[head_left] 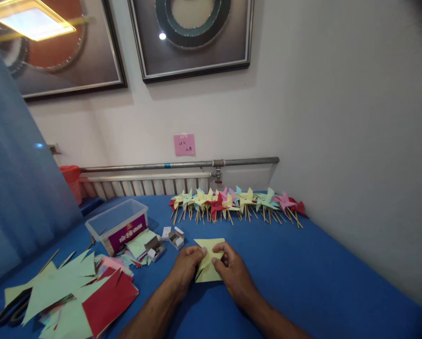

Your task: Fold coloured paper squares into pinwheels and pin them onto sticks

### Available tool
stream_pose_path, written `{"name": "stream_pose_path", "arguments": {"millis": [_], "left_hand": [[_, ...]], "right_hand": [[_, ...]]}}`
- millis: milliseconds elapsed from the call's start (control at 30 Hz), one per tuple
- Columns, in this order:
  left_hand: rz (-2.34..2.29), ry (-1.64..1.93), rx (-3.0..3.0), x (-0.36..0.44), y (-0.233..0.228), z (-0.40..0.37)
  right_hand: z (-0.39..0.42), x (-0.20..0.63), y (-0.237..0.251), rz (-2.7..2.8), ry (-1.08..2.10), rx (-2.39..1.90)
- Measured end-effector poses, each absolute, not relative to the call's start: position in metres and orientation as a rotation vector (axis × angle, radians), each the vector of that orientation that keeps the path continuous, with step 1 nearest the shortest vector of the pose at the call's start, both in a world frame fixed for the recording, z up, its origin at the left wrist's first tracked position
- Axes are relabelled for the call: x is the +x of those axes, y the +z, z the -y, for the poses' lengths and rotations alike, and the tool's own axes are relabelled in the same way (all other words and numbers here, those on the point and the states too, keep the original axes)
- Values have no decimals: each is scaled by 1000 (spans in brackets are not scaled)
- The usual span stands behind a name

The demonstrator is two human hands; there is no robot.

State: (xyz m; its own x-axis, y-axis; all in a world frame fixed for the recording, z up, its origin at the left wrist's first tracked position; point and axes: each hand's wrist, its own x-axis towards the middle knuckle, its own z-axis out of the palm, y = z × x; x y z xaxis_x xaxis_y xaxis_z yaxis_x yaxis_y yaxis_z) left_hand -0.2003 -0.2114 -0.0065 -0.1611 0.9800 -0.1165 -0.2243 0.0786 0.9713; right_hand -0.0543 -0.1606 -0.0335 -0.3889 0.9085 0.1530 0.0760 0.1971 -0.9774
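Both hands are on a pale yellow square of paper (pixel 216 274) over the blue tabletop. My left hand (pixel 188 266) is closed on its left side, the thumb pressed on top. At the right side, my right hand (pixel 234 270) has its curled fingers on the sheet, with index finger and thumb near the middle. A dark slit shows at the paper's lower left. How far the paper is folded under the fingers I cannot tell. Finished paper pinwheels (pixel 216 205) on wooden sticks lie in a row beyond the hands.
Green paper sheets (pixel 60 282), a red sheet (pixel 110 301) and black-handled scissors (pixel 13 308) lie at left. Behind them stands a clear plastic box (pixel 117 219). Small open boxes (pixel 155 248) sit beside it. A blue curtain (pixel 16 165) hangs left; a wall with pipes (pixel 182 165) closes the back.
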Motion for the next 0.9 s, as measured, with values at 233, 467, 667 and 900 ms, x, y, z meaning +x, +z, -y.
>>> {"name": "stream_pose_path", "arguments": {"millis": [233,467,667,900], "left_hand": [[-1282,1364,931,-200,-5,211],[-1384,1401,921,-201,-8,206],[-1412,1404,927,-201,-8,206],[-1414,1341,985,-198,-10,206]], "right_hand": [[163,-53,-34,1698,1235,-955],[171,-55,-28,1654,1342,-807],[165,-59,-27,1417,1509,-794],[157,-55,-26,1458,1408,-786]]}}
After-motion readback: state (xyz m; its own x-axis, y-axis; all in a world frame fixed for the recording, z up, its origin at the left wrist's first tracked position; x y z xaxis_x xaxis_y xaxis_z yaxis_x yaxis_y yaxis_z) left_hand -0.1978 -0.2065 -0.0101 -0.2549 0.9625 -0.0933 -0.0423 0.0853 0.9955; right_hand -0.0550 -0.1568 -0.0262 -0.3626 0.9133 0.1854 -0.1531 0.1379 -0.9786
